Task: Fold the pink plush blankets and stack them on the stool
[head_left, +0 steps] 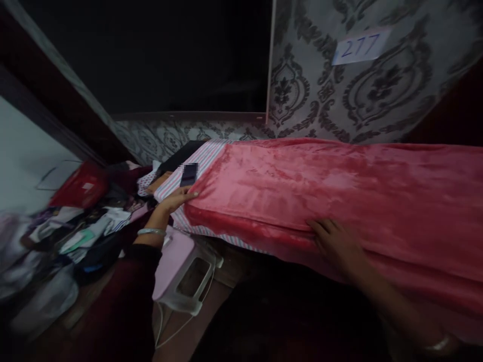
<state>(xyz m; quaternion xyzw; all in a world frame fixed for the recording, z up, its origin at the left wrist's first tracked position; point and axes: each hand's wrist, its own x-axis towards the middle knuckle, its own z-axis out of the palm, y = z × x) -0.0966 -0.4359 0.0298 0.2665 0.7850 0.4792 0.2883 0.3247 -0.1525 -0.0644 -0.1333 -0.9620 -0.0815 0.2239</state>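
A plush red blanket [287, 186] lies along a long raised surface under the wall, with a fold running along its near side. A striped cloth [211, 153] shows beneath it at the left end and under the near edge. My left hand [175, 200], a bangle at its wrist, is at the blanket's left near corner with fingers stretched out over the striped cloth and the edge. My right hand [337, 246] lies palm down on the blanket's near side, its fingers spread against the fold. A dark phone [189, 174] rests on the striped cloth just beyond my left hand.
A pink and white plastic stool [175, 261] stands below the left end, with a white cable by its legs. Heaped clothes [98, 231] and a red bag [83, 186] fill the left side. A large dark screen [181, 60] hangs above, beside a paper sign [362, 46] reading 277.
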